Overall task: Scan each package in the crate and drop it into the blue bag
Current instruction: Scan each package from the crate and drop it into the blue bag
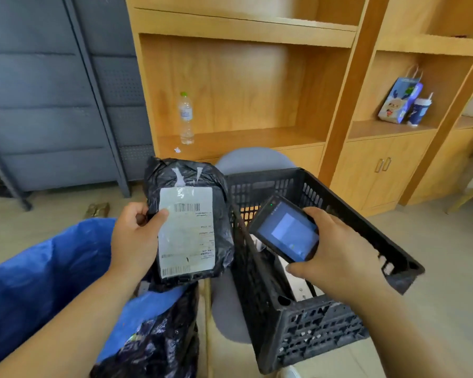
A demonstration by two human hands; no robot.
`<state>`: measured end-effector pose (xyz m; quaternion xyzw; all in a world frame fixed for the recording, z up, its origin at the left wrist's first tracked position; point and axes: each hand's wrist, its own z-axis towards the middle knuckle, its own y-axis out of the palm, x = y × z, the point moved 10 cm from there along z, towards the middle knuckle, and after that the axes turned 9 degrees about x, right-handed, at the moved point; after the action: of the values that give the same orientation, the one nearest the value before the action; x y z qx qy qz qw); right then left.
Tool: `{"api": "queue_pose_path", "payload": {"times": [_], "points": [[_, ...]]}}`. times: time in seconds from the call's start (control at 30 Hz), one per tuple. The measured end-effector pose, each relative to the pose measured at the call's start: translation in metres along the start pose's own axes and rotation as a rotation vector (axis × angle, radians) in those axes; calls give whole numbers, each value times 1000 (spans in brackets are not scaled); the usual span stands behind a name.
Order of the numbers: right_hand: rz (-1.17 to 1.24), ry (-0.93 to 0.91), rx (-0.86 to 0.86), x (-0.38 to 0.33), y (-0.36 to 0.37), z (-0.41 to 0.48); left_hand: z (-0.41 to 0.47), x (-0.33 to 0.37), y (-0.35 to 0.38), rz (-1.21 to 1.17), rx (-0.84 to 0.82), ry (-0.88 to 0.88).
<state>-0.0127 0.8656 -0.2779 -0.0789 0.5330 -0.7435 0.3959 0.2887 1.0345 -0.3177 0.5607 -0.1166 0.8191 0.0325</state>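
Gripping the black package (187,222) by its left edge, your left hand (134,237) holds it upright, label facing you, long axis vertical, above the blue bag (38,274). Your right hand (339,255) clasps the scanner (284,231) over the black crate (311,317), wooden shelving (243,77) behind.

Ahead of me stands a light wooden shelving unit (243,85) with open compartments. A clear water bottle (186,118) with a green cap stands upright on its lower shelf, a small scrap of white paper (177,150) just beside its base. In the compartment to the right, a blue gift bag (399,102) leans tilted, touching a dark blue cup (420,110). Below them are cabinet doors with metal handles (382,165). To my left sits a grey metal cabinet (47,99). A round grey stool (253,159) stands before the shelves
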Motion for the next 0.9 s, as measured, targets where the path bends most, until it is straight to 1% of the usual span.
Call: {"api": "queue_pose_path", "payload": {"times": [0.17,0.23,0.3,0.43,0.5,0.6,0.7,0.83,0.9], "points": [[37,-84,-58,-58,33,6,32,-54,-91,221,192,-52],[66,-97,-85,-77,44,7,40,-71,-112,292,215,-54],[73,-116,-125,-92,56,5,45,-87,-118,394,124,-26],[55,-132,-174,-104,69,1,29,-140,-100,706,-272,-63],[35,-119,-193,-102,71,-1,13,-157,-90,769,-426,-114],[7,-90,-174,-89,65,0,-6,-163,-70,821,-592,-161],[-7,-66,-164,-68,55,1,-17,-144,-37,817,-679,-116],[-5,20,-103,-23,32,3,-28,-103,18,760,-736,21],[-41,84,-64,7,19,2,-37,-78,49,703,-750,90]]}}
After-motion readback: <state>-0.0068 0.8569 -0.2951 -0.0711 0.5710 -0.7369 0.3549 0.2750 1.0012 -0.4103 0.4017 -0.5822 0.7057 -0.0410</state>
